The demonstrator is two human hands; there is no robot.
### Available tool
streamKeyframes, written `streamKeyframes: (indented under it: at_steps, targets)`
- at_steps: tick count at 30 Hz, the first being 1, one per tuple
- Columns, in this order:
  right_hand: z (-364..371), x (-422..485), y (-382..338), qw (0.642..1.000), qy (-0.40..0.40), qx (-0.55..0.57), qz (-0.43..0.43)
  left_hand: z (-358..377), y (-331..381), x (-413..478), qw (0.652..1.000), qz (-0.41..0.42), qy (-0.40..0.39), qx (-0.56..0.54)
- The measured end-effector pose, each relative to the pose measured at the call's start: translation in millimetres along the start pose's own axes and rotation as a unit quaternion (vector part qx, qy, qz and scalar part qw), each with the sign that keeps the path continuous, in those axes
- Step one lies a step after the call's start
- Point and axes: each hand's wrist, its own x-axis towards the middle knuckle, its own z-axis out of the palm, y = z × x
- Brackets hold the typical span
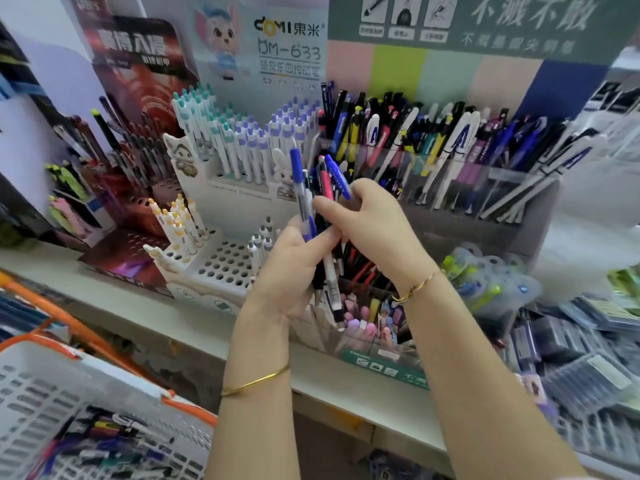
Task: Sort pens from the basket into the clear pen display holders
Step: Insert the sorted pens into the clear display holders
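My left hand [287, 271] grips a bundle of pens [323, 188] held upright at the middle of the view, in front of the shelf. My right hand [374, 220] curls its fingers round the same bundle from the right, thumb near a blue-capped clear pen [300, 188]. Behind the hands stand clear pen display holders [450, 181] crowded with mixed pens. A lower clear holder [367, 327] with pastel pens sits just under the hands. The white basket [52, 403] with orange rim, bottom left, holds several loose pens [114, 441].
A white perforated pen stand [221, 261] with white pens sits left of the hands. A dark red display [138, 140] stands further left. Packaged stationery [571, 341] lies at the right. The shelf edge [156, 313] runs across the front.
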Motion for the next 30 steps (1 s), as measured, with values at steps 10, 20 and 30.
streamKeyframes:
  at_steps: [10, 20, 30]
  targets:
    - [-22.3, -12.0, 11.8, 0.958, 0.095, 0.249, 0.104, 5.1, -6.9, -4.3, 0.996, -0.05, -0.005, -0.077]
    - [-15.4, -33.1, 14.4, 0.969, 0.029, 0.216, 0.117, 21.8, -8.0, -8.0, 0.997, -0.04, -0.034, -0.06]
    - [-31.5, -20.4, 24.8, 0.965, 0.134, 0.202, 0.097, 21.3, -8.7, 2.7, 0.981, -0.094, 0.073, -0.151]
